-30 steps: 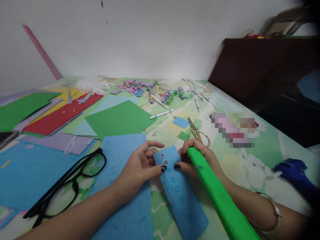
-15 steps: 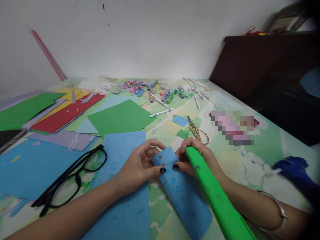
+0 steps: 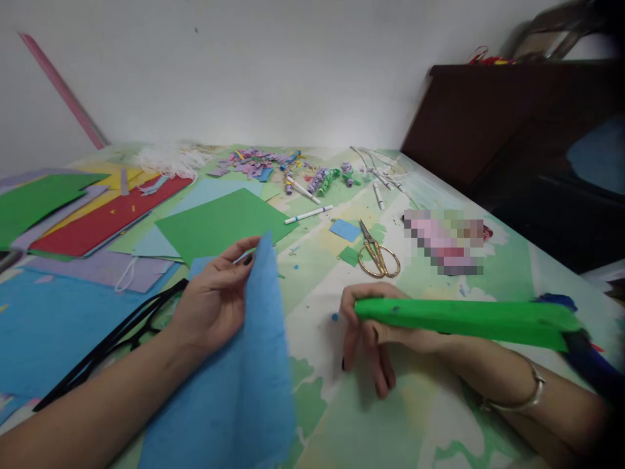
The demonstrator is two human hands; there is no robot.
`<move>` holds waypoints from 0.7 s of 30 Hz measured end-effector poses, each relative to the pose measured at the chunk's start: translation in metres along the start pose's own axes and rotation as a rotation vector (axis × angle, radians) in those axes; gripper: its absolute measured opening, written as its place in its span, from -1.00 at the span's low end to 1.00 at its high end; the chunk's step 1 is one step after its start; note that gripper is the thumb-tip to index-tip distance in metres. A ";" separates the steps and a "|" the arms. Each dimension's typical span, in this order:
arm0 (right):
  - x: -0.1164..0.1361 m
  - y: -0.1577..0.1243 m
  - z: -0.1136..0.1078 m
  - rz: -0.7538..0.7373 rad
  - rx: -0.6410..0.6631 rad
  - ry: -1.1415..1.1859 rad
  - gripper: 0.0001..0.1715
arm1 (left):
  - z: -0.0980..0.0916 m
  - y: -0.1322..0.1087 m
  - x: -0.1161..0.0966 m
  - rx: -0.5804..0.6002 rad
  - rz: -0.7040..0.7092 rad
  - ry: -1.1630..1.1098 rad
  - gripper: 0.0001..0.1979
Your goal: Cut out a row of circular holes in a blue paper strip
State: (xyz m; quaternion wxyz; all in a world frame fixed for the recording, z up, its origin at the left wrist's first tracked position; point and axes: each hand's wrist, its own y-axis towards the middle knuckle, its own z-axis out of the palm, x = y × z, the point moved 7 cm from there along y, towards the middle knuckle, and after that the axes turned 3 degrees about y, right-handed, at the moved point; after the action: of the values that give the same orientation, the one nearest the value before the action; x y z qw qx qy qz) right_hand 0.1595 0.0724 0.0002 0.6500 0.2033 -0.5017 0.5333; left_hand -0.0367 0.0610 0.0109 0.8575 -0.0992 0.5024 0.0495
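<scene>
Head view: I see left hand (image 3: 209,303) pinching blue paper (image 3: 266,326), running down lower centre; right hand (image 3: 390,336) grips green bar (image 3: 469,320).

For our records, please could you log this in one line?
left hand: holds blue paper; right hand: holds green stick; scissors: on table

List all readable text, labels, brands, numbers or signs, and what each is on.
None readable.
Long green object in right hand: small dark mark, too blurred.
Blue paper in left hand: no lettering visible.
White marker: any print too small.
Pixelated item: obscured.
</scene>
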 end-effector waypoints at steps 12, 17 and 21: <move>0.048 -0.008 -0.039 -0.693 -0.460 -0.108 -0.69 | 0.028 -0.020 0.035 0.236 -0.127 0.524 -0.62; 0.035 -0.009 -0.039 -0.473 -0.475 -0.204 -0.65 | 0.031 -0.025 0.045 0.196 -0.088 0.894 -0.57; 0.029 -0.003 -0.038 -0.383 -0.382 -0.237 -0.66 | 0.029 -0.030 0.037 0.126 -0.026 1.030 -0.68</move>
State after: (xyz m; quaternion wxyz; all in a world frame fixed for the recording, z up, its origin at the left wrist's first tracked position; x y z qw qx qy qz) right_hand 0.1765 0.1157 0.0100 0.7020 0.2292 -0.6181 0.2695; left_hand 0.0121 0.0380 -0.0042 0.5040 -0.0652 0.8600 -0.0466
